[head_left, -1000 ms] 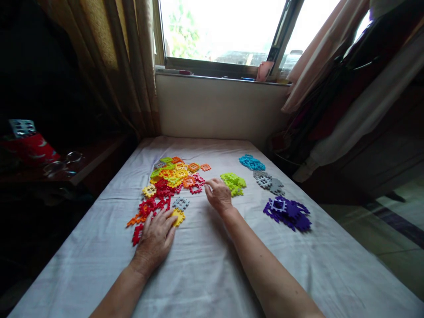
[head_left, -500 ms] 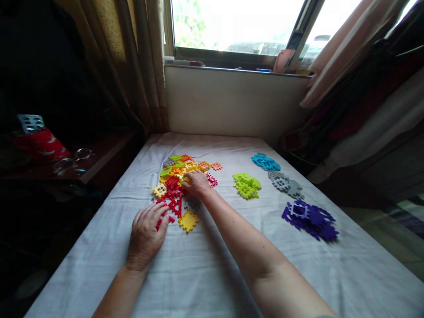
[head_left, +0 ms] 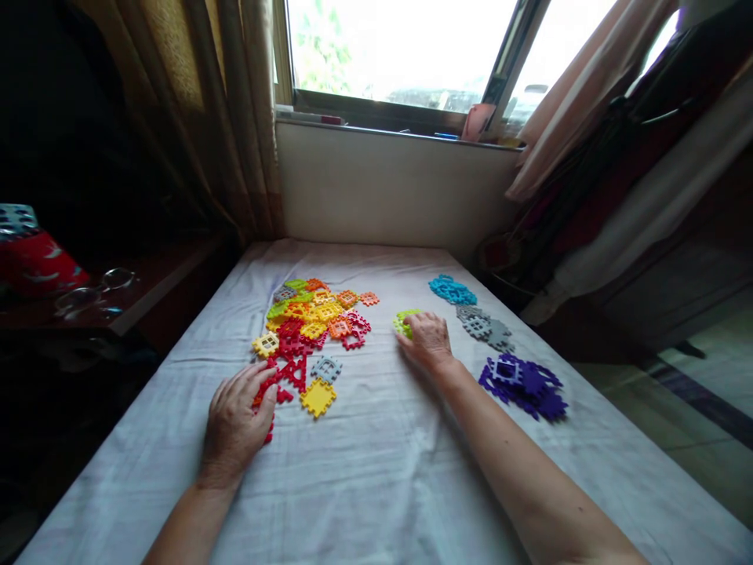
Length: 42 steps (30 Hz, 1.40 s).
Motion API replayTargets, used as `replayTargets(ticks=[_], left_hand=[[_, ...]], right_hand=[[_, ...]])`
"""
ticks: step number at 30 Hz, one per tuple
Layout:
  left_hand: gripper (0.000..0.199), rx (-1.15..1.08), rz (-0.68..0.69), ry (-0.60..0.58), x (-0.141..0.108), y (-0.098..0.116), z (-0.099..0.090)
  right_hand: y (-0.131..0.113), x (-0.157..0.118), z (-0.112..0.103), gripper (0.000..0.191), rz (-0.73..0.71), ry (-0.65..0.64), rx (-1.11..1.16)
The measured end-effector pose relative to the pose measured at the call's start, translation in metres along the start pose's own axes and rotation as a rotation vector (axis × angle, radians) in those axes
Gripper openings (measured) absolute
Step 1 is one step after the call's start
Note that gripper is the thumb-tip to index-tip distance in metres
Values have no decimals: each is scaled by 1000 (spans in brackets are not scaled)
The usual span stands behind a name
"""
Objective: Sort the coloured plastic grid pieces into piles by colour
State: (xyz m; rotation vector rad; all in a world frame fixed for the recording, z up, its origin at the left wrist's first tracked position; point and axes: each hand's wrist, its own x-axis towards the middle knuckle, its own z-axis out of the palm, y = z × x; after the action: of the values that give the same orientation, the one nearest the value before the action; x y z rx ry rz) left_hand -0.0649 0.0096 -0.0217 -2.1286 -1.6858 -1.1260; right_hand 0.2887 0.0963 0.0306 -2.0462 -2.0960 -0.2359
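So the lime pieces (head_left: 405,322) are bright and notched, half covered by the right hand (head_left: 428,339), can't tell its grip. Left hand (head_left: 236,416), fingers close together, covers red bits (head_left: 292,372) left of them.

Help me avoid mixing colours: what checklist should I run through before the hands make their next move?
1. Right hand empty: cannot tell; its fingertips are hidden at the green pile.
2. Left hand clear of pieces: not ok, it partly covers red pieces.
3. Left-side heap one colour: not ok, it mixes red, yellow, orange, green and grey.
4. Blue pile apart from the purple pile: ok.
5. Yellow square uncovered: ok.
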Motion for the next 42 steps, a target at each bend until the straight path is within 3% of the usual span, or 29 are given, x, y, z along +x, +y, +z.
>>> replayTargets(ticks=[5, 8, 11, 16, 21, 24, 27, 32, 35, 38, 42], left_hand=[[34, -41, -126, 23, 2, -25, 0], [33, -45, -213, 53, 4, -38, -3], [33, -64, -245, 61, 3, -42, -5], [34, -90, -265, 39, -1, -40, -3], [34, -91, -308, 38, -4, -39, -1], [34, -86, -309, 31, -3, -38, -2], [35, -82, -301, 16, -2, -38, -4], [35, -88, -296, -7, -1, -40, -3], [35, -84, -294, 4, -1, -43, 0], [33, -86, -281, 10, 0, -45, 2], [31, -92, -280, 30, 2, -44, 1]], right_hand=[[-8, 1, -8, 25, -21, 17, 26], [-40, 24, -16, 26, -96, 13, 92], [-88, 56, -18, 28, -211, -26, 158], [-161, 107, 6, 43, -404, -71, 144], [-184, 128, 29, 34, -464, -124, 83], [-177, 121, 27, 32, -459, -74, 104], [-155, 107, 17, 33, -346, -42, 146], [-84, 82, -2, 36, -3, -110, 158], [-41, 71, -12, 32, 128, -166, 121], [-14, 60, -19, 31, 149, -215, 78], [-1, 50, -22, 29, 7, -239, -93]])
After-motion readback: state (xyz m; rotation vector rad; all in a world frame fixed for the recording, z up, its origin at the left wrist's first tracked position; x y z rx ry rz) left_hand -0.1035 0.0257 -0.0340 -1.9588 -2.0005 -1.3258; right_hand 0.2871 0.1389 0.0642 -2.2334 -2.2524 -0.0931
